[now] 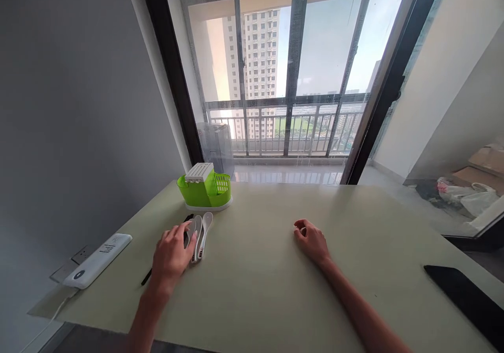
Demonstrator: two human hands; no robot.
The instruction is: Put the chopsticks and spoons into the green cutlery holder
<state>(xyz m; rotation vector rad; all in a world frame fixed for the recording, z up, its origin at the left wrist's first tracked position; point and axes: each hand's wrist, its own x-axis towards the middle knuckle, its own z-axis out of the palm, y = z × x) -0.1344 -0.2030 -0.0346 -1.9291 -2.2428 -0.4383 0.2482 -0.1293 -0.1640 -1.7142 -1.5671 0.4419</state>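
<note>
1. Parted thumb and fingers, left hand (173,253), over white spoons (207,221); contact unclear
2. Right hand (312,242), curled, at table (260,279); contents cannot be told
3. Spoons, three visible, side by side, before one green caddy (205,194)
4. Black rod (147,277), one, partly behind left hand

Daylight comes through the window (297,38), the sky (380,22) bright, almost white. The wall (79,80) at left falls into dim grey. Soft, faint shadows lie on the evenly lit table (255,274). The floor (287,176) beyond shines with reflections. Streaks haze the glass (311,75); wide-angle distortion stretches the edges.
</note>
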